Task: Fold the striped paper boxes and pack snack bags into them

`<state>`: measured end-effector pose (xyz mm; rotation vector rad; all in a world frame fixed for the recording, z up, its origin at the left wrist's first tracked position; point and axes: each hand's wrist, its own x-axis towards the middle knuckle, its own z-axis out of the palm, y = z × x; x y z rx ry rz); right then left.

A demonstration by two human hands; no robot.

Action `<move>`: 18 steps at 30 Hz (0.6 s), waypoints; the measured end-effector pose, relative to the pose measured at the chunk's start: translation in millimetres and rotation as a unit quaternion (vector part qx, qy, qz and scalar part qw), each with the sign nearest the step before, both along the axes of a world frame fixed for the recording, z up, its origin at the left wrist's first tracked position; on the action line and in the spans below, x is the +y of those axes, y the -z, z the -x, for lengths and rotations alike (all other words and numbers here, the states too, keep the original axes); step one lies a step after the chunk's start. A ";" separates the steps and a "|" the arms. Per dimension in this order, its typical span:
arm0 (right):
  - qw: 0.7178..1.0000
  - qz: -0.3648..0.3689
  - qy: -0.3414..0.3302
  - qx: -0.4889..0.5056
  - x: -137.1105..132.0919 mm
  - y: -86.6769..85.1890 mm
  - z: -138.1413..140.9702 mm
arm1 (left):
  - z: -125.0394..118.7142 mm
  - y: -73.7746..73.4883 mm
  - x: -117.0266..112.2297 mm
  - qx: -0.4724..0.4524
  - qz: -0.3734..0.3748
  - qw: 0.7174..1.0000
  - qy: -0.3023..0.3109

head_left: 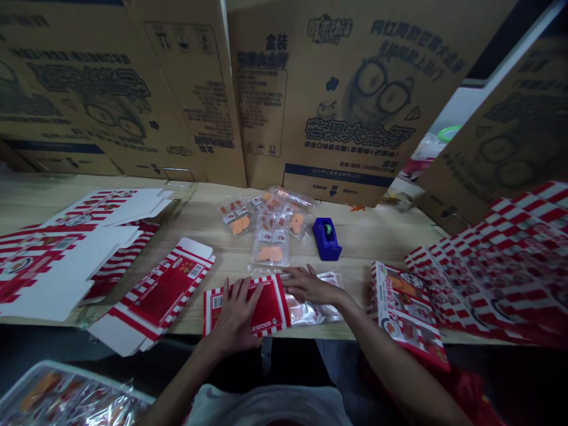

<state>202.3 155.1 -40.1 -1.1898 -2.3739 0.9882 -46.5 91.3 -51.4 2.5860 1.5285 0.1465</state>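
Observation:
My left hand (239,313) lies across a flat red-and-white striped carton (278,299), fingers spread over its top and thumb along the near edge. At the carton's right end is my right hand (310,287), fingers stretched out over its edge and over clear plastic packs (315,310). Whether those packs reach inside the carton is hidden. Just beyond my hands lie several clear packs with orange pieces (270,254). A blue tape dispenser (326,239) stands to their right. Another red carton (171,290) rests to the left of my left hand.
Flattened cartons (57,260) are piled at the left. On the right are a printed box (406,307) and a stack of striped cartons (501,266). Large cardboard boxes (261,148) wall off the back. A white tub (66,373) of packs sits at lower left.

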 end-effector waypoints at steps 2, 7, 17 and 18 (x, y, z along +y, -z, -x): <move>0.999 0.000 0.035 0.020 1.3 11.2 6.9 | 0.3 2.7 1.8 0.005 0.032 0.999 -0.002; 0.951 -0.053 0.289 0.094 -16.7 38.1 -26.5 | 1.7 5.0 4.3 0.002 0.091 0.996 -0.009; 0.903 0.048 0.415 0.098 -78.2 34.6 -18.5 | -7.7 15.8 1.4 -0.011 0.066 0.998 0.003; 0.916 0.075 0.367 0.145 -79.5 32.1 -2.3 | -9.6 16.4 0.6 -0.014 0.065 0.998 0.007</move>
